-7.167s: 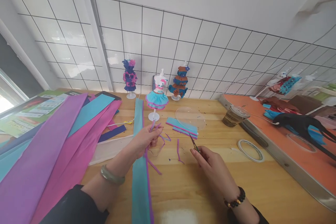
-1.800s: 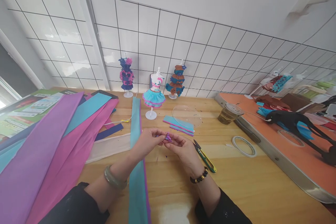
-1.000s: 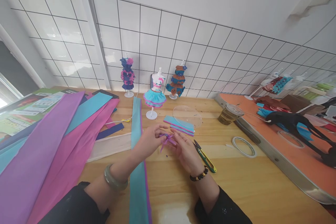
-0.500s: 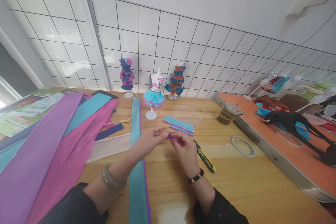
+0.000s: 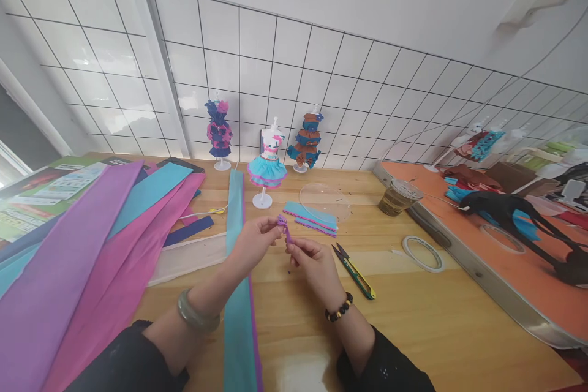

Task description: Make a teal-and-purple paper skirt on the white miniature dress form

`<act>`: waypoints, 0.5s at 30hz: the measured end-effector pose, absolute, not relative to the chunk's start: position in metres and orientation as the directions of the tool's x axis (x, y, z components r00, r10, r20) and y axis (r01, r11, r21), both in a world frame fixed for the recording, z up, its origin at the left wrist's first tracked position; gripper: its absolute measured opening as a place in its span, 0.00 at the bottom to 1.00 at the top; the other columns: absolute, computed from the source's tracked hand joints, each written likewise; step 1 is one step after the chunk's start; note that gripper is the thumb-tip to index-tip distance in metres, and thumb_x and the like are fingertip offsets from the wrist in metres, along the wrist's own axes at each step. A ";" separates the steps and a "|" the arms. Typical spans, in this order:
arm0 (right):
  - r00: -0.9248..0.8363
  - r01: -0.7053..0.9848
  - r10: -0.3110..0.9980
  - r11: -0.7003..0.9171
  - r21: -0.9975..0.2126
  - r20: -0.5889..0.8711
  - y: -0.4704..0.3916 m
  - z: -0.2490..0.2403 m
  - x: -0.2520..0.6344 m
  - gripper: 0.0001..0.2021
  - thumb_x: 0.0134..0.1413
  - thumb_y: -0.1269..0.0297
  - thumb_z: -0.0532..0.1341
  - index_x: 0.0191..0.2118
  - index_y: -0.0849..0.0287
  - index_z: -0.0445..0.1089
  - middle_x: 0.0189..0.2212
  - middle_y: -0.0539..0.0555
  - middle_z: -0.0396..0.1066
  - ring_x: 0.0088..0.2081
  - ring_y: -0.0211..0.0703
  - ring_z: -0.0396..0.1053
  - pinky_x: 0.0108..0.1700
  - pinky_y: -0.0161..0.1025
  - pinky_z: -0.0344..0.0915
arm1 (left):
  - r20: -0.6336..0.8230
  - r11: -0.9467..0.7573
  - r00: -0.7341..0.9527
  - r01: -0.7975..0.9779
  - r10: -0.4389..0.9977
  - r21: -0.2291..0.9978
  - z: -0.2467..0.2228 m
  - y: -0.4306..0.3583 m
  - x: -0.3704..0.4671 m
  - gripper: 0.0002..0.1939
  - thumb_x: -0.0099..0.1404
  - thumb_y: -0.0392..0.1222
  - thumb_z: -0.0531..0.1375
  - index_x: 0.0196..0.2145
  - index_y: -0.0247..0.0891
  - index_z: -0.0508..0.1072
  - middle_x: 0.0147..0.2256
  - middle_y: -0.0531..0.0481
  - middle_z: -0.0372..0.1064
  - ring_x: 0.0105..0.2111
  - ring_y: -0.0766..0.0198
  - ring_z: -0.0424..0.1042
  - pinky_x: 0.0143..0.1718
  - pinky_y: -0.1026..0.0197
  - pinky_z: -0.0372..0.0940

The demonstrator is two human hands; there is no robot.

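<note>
Between my two hands is a small purple fabric strip (image 5: pixel 288 234), bunched at its upper end. My left hand (image 5: pixel 257 242) pinches the bunched end. The tail of the strip is held between the thumb and fingers of my right hand (image 5: pixel 315 263). Under my left forearm runs a long turquoise strip with a purple edge (image 5: pixel 239 324). Thread snips (image 5: pixel 356 272) with green and yellow handles lie right of my right hand. Just beyond my hands are short turquoise pieces with purple edges (image 5: pixel 310 217), partly under a clear disc (image 5: pixel 337 196).
Three small dressed mannequins (image 5: pixel 267 168) stand near the tiled wall. Purple, pink and blue fabric lengths (image 5: pixel 78 226) cover the left side. A tape roll (image 5: pixel 422 254), a lidded cup (image 5: pixel 399 197) and an orange surface (image 5: pixel 505 269) with a black item are on the right.
My hands have moved slightly apart, my left hand a little leftward and my right hand lower. More of the purple strip now shows, drawn out between them. The view has shifted slightly.
</note>
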State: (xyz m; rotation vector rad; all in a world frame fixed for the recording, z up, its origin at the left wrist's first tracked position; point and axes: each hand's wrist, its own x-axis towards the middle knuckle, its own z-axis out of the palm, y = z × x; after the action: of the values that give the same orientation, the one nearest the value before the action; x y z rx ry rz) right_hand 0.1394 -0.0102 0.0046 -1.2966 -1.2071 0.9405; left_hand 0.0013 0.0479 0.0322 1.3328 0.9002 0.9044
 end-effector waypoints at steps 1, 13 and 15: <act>0.153 0.156 0.979 0.108 -0.982 0.132 -0.011 0.004 0.138 0.10 0.47 0.59 0.62 0.29 0.60 0.77 0.21 0.51 0.70 0.20 0.35 0.62 0.24 0.35 0.62 | -0.024 0.041 0.406 -0.031 0.913 0.999 0.033 0.047 0.001 0.09 0.55 0.44 0.59 0.32 0.36 0.72 0.29 0.50 0.72 0.27 0.66 0.66 0.30 0.64 0.60; 0.185 0.381 0.925 0.244 -0.892 0.332 -0.014 0.013 0.147 0.09 0.51 0.58 0.61 0.34 0.57 0.75 0.30 0.55 0.71 0.27 0.41 0.65 0.30 0.37 0.63 | -0.145 0.102 0.520 0.110 0.842 0.989 0.031 0.045 -0.001 0.07 0.49 0.41 0.62 0.26 0.35 0.75 0.22 0.52 0.69 0.25 0.65 0.64 0.26 0.64 0.55; 0.186 0.378 0.918 0.263 -0.888 0.351 -0.013 0.012 0.148 0.11 0.50 0.59 0.61 0.39 0.56 0.74 0.35 0.56 0.71 0.27 0.41 0.67 0.29 0.38 0.65 | -0.130 0.082 0.548 0.111 0.826 0.990 0.031 0.044 -0.002 0.08 0.50 0.41 0.62 0.28 0.36 0.77 0.24 0.51 0.71 0.27 0.64 0.66 0.29 0.63 0.57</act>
State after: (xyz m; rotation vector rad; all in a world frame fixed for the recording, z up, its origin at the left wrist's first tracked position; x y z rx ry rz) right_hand 0.1482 -0.0126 0.0116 -1.3154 -1.3959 0.5993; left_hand -0.0017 0.0441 0.0314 1.4086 0.8729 0.6506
